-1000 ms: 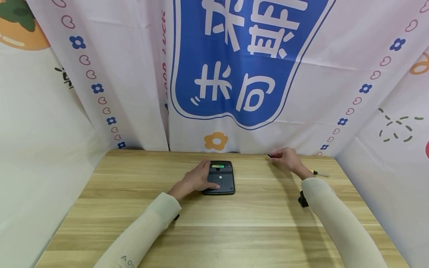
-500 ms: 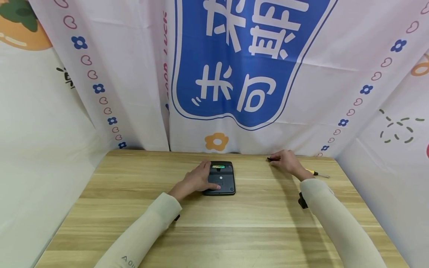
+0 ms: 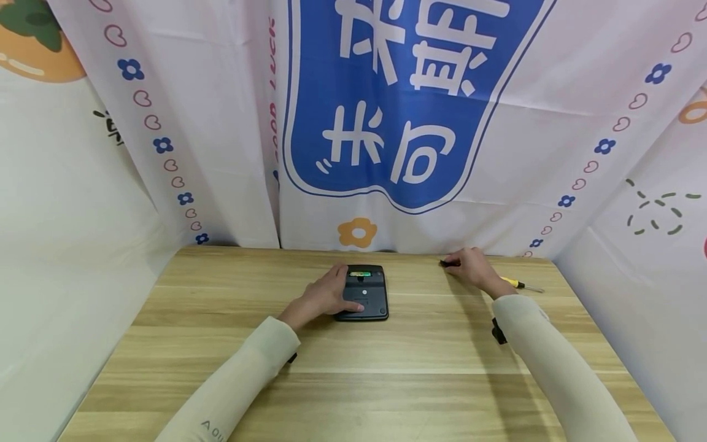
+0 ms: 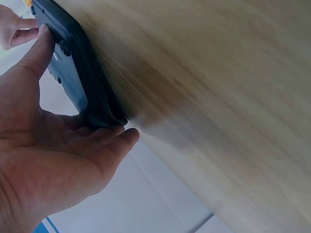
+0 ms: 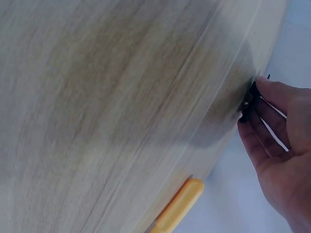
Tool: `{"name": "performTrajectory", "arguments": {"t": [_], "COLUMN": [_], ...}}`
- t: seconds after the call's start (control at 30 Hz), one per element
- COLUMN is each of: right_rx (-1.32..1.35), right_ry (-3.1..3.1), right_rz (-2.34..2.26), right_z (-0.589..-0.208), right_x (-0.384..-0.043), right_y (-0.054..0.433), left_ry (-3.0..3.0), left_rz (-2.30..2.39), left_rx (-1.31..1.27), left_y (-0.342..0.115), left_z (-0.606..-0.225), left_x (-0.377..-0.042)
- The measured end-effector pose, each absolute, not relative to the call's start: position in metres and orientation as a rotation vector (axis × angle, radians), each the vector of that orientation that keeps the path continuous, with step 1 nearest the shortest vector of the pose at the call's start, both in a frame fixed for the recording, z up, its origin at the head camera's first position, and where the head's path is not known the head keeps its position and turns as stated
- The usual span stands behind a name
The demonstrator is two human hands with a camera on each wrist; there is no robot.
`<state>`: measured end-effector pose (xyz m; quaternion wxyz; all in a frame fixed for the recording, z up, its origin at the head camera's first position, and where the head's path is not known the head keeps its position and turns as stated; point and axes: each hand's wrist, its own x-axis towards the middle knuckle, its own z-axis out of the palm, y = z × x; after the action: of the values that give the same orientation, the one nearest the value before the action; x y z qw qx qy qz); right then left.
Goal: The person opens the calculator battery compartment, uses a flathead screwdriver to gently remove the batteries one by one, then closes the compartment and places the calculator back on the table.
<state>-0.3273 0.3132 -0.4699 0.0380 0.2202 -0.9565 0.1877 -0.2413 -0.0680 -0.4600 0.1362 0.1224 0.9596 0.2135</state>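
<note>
A black calculator (image 3: 374,301) lies face down toward the back of the table, its battery slot uncovered and a green battery (image 3: 361,274) showing inside. My left hand (image 3: 323,294) grips its left side, thumb across the back; in the left wrist view the fingers (image 4: 116,141) are at its far edge. Near the table's back edge, my right hand (image 3: 474,268) pinches a small black battery cover (image 5: 249,103) between thumb and fingertips. The cover is close to the tabletop; whether it touches the wood I cannot tell. Fingers partly hide it in the head view.
A screwdriver with a yellow and black handle (image 3: 518,283) lies right of my right hand, partly behind the wrist. The wooden table (image 3: 353,393) meets a printed cloth (image 3: 309,221) at the back, with more cloth at both sides.
My right hand has come slightly down and toward me with the battery cover, and more of the cover shows. The left hand and the calculator stay in place.
</note>
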Motion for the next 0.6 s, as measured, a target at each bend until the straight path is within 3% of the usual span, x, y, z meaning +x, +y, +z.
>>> {"name": "performTrajectory", "arguments": {"t": [0.6], "right_rx": [0.632], "right_ry": [-2.945], "right_rz": [0.607], "right_z": [-0.4763], "right_x": [-0.3265], "right_y": [0.3156], "left_ry": [2.782], "left_rz": [0.621], "left_rx": [0.349], "left_y": [-0.0679], "left_z": [-0.4618], "left_x": [-0.2423]}}
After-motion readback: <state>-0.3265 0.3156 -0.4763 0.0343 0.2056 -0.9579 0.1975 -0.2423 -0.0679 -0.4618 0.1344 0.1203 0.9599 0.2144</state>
